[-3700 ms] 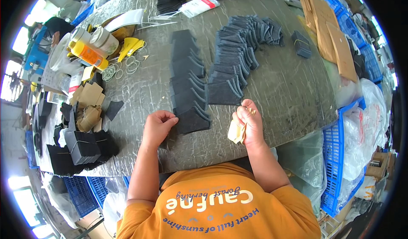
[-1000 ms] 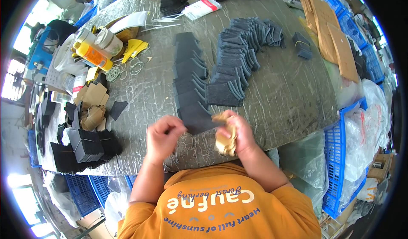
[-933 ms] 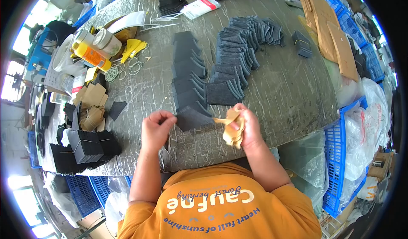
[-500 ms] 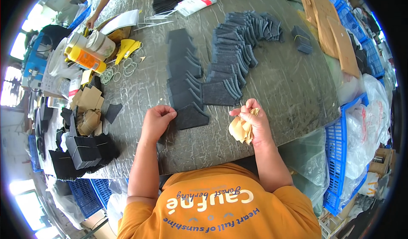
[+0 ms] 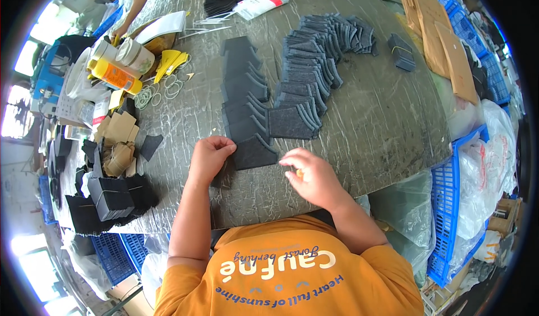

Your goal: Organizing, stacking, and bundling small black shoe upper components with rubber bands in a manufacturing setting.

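A column of overlapping dark grey fabric pieces (image 5: 242, 83) runs away from me on the table. My left hand (image 5: 211, 157) is closed, its thumb and forefinger pinched at the left corner of the nearest fabric piece (image 5: 254, 153). Close to that piece's right corner is my right hand (image 5: 312, 176), its fingers curled. A bit of the thin tan pieces (image 5: 300, 173) peeks out between them; the palm hides the others. Farther right, a second curving row of overlapping fabric pieces (image 5: 302, 88) bends toward the back.
Bundled dark pieces (image 5: 112, 199), tan card scraps (image 5: 119, 142), rubber bands (image 5: 147, 97) and a yellow-orange bottle (image 5: 115, 77) crowd the left side. A banded stack (image 5: 401, 53) lies right. Blue crates (image 5: 443, 220) flank the table. Another person's arm (image 5: 135, 10) reaches in at far left.
My right hand has moved left and turned palm down toward the nearest fabric piece, hiding most of the tan pieces. My left hand stays at that piece's left corner.
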`<act>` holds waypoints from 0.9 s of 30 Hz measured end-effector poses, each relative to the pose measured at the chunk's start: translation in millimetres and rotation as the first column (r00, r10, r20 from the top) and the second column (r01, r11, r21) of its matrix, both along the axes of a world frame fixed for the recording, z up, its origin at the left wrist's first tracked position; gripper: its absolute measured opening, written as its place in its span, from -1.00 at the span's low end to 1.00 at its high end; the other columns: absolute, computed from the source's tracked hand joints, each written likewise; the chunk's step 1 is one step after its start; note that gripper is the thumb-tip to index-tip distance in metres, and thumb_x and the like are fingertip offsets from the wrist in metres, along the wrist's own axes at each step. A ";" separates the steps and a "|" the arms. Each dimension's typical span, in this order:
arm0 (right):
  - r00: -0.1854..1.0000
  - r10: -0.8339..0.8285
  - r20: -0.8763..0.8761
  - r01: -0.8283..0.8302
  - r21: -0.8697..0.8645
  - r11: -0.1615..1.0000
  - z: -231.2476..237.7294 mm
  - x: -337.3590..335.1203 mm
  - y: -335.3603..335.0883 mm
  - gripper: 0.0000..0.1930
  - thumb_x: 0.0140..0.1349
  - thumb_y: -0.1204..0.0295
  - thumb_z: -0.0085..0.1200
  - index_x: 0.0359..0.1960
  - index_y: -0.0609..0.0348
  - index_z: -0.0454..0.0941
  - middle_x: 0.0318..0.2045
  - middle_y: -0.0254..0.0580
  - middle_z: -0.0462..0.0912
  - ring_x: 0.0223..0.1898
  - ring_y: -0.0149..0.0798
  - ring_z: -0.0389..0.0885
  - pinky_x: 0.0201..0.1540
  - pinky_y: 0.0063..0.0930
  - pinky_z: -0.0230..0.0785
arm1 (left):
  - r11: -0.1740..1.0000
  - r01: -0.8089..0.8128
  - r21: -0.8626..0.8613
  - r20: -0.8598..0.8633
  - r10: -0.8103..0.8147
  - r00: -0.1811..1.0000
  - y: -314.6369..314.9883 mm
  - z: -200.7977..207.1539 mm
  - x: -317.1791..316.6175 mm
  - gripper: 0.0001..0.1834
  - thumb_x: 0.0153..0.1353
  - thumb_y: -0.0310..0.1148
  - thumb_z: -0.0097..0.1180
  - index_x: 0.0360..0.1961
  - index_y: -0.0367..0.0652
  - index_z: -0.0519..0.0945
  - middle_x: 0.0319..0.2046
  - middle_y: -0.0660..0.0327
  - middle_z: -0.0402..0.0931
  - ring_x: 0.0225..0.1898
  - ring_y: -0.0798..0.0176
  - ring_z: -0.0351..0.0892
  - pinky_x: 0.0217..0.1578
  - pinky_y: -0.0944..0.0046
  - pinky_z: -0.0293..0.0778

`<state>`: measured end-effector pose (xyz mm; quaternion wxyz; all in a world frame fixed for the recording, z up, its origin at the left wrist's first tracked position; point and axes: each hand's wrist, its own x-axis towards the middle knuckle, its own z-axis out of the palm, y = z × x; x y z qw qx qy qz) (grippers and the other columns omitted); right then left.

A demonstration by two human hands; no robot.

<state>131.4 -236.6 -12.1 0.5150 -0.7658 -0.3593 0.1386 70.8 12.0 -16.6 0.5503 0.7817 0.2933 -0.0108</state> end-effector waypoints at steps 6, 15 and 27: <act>0.921 0.152 0.358 -0.028 -0.330 0.943 -7.8 -16.5 13.8 -0.72 0.05 0.52 0.03 -0.14 0.14 0.55 -0.01 -0.32 0.53 -0.45 -0.22 0.61 -0.39 -0.39 0.47 | 1.000 -0.004 0.028 -0.025 0.005 1.000 -1.8 -2.3 2.3 -0.91 -0.01 -0.48 0.22 -0.46 -0.28 0.63 -0.58 0.37 0.52 -0.57 0.54 0.35 -0.53 0.48 0.27; 0.935 0.126 0.332 -0.042 -0.249 0.968 -14.4 -10.2 18.1 -0.73 0.06 0.51 0.00 -0.15 0.14 0.53 -0.07 -0.30 0.53 -0.44 -0.18 0.62 -0.41 -0.31 0.45 | 0.918 0.058 0.391 0.019 -0.072 0.997 -5.4 -8.9 4.5 -0.84 -0.07 -0.42 0.26 -0.47 -0.29 0.62 -0.60 0.18 0.55 -0.57 0.37 0.47 -0.51 0.37 0.36; 0.860 -0.217 0.461 0.385 -0.310 0.869 -8.8 44.1 31.6 -0.53 0.07 0.46 0.08 0.08 0.02 0.35 -0.42 -0.12 0.52 -0.44 -0.05 0.57 -0.43 -0.22 0.42 | 0.887 -0.070 -0.456 0.207 0.182 0.961 -13.3 3.4 -11.9 -0.81 0.25 -0.28 0.03 -0.45 -0.15 0.46 -0.55 0.27 0.44 -0.60 0.42 0.33 -0.66 0.44 0.26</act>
